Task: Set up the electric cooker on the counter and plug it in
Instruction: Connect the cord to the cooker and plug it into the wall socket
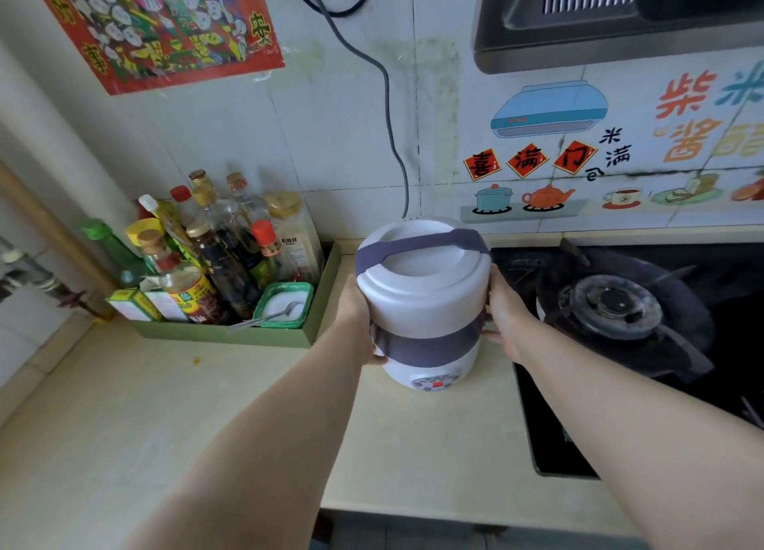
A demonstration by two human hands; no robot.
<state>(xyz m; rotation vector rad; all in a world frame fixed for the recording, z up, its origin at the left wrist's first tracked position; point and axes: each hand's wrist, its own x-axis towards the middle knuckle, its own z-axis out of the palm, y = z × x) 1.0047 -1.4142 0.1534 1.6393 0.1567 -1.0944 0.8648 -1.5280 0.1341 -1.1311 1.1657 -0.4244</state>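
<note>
Left hand (pixel 359 318) and right hand (pixel 507 322) clasped on opposite sides of the electric cooker (pixel 421 301), one grip each side, lid shut. Held upright at the beige worktop (pixel 206 405); contact unclear. Gas hob (pixel 620 314) just right of the cooker, green condiment tray (pixel 231 334) left, grey cord (pixel 388 107) behind.

Both arms outstretched, left hand (pixel 360 320) and right hand (pixel 505 322) clasping inward, palms facing.

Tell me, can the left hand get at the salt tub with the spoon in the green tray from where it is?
Probably yes. The left hand is pressed on the cooker, and the salt tub sits open at the near right corner of the green tray, just left of it, nothing between. It must let go of the cooker first.
</note>
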